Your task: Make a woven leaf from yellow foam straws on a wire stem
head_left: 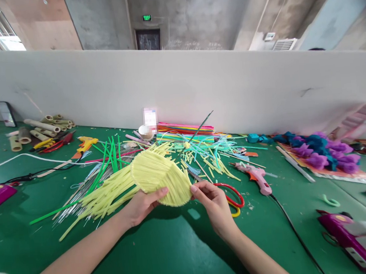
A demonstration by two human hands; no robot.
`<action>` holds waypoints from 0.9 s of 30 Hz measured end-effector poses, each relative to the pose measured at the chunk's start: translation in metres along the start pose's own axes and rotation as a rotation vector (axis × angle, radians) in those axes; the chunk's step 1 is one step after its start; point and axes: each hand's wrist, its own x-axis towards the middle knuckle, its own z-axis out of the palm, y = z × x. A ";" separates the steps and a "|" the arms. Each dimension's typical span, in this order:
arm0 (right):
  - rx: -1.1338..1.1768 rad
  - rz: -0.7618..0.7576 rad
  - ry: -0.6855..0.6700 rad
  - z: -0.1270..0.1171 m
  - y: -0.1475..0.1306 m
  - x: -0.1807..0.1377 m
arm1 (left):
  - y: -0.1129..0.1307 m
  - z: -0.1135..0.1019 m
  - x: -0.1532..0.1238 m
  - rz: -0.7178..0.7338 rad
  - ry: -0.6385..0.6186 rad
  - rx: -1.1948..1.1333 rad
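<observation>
A pale yellow fan-shaped piece (161, 176), made of pipe cleaners laid side by side, is held up above the table. My left hand (147, 205) grips its lower left edge, thumb on the front face and fingers behind. At the right edge, my right hand (211, 200) pinches the rim between thumb and fingertips. Behind the right hand lie scissors with red and yellow handles (235, 198), partly hidden by it. A pile of loose yellow pipe cleaners (111, 191) spreads to the left, and short yellow and turquoise cuttings (215, 160) lie behind the piece.
A pink glue gun (257, 177) lies right with its cable running forward. Further left are a yellow glue gun (87, 143), pliers (59, 142) and bamboo pieces (43, 129). Purple and blue fuzzy flowers (326, 151) sit far right, near a purple power strip (345, 234). A white partition (179, 86) stands behind.
</observation>
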 end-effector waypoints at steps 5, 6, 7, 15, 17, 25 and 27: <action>0.047 0.050 -0.065 0.000 0.002 0.003 | 0.001 -0.002 0.001 0.014 -0.011 0.002; 0.052 0.059 -0.083 0.001 0.003 0.003 | 0.001 -0.003 0.002 0.014 -0.011 0.008; 0.051 0.062 -0.097 0.001 0.004 0.003 | 0.001 -0.003 0.002 0.014 -0.007 0.018; -0.025 0.003 -0.059 0.002 0.006 0.000 | -0.003 -0.001 0.000 0.010 -0.069 0.124; -0.031 -0.002 -0.055 0.002 0.006 0.000 | -0.003 -0.001 -0.001 0.006 -0.099 0.144; -0.035 0.009 -0.073 0.004 0.008 0.000 | -0.003 -0.002 -0.001 0.002 -0.103 0.173; -0.033 0.014 -0.080 0.004 0.009 0.000 | -0.002 -0.001 -0.001 0.009 -0.117 0.154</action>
